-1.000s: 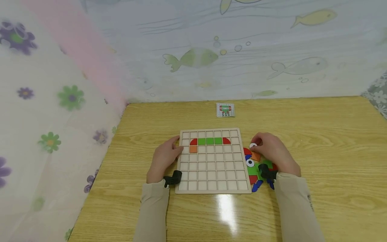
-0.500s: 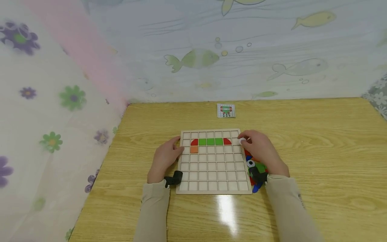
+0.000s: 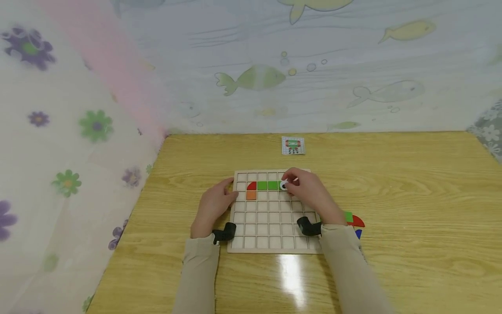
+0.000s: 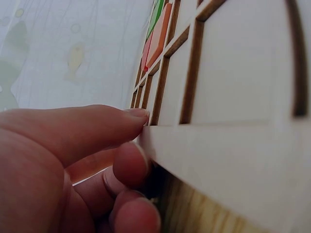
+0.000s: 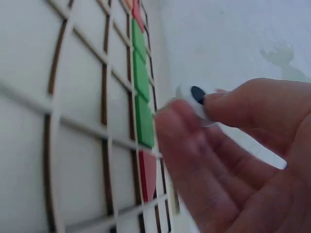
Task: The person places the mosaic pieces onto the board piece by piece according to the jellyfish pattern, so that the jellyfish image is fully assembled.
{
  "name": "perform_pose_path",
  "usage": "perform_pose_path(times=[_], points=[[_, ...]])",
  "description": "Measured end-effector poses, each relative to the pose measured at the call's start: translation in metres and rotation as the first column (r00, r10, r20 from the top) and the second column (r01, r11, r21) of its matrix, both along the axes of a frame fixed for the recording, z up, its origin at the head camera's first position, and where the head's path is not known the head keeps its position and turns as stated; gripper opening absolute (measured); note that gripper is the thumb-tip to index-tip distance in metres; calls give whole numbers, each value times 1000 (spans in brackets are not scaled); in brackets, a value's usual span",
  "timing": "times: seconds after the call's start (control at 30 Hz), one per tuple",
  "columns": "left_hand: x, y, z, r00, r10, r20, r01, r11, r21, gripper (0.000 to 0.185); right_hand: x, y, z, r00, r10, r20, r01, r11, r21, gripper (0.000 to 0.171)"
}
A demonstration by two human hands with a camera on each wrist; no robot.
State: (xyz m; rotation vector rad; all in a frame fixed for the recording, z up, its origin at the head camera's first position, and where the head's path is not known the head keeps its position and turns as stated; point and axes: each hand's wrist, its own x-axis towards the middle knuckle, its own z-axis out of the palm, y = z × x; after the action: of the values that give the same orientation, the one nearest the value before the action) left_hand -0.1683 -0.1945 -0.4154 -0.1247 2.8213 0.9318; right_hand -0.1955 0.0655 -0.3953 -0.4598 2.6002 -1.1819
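A wooden grid board lies on the table. Its second row holds a red quarter-round tile and green square tiles, with an orange square tile below the red one. My right hand pinches a round white eye tile with a black pupil, held over the right end of the green row. Another red tile shows past the green ones in the right wrist view; the hand hides it from the head. At the board's left edge my left hand grips the rim, thumb on top, other fingers curled beside it.
Loose tiles, a green one, a red one and a blue one, lie right of the board, partly hidden by my right arm. A small pattern card lies behind the board. Patterned walls stand behind and at the left.
My right hand has carried the eye tile left from the loose tiles beside the board to above the green row. My left hand has stayed at the board's edge.
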Motion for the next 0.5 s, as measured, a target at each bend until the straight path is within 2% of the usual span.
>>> perform_pose_path(times=[0.1,0.23,0.5], points=[[0,-1,0,1000,6,3,-6,1000,-9,50,-2,-9,-1,999,37,-39,-36,999,18,22],[0,-1,1,1000,3,1,-3,1000,-9,50,-4,-18,-3,996,39,-82,-36,999,30,18],[-1,0,-1,1000,3,1,-3,1000,-9,50,-2,-39,-11,996,42,-77,-40,999,31,19]])
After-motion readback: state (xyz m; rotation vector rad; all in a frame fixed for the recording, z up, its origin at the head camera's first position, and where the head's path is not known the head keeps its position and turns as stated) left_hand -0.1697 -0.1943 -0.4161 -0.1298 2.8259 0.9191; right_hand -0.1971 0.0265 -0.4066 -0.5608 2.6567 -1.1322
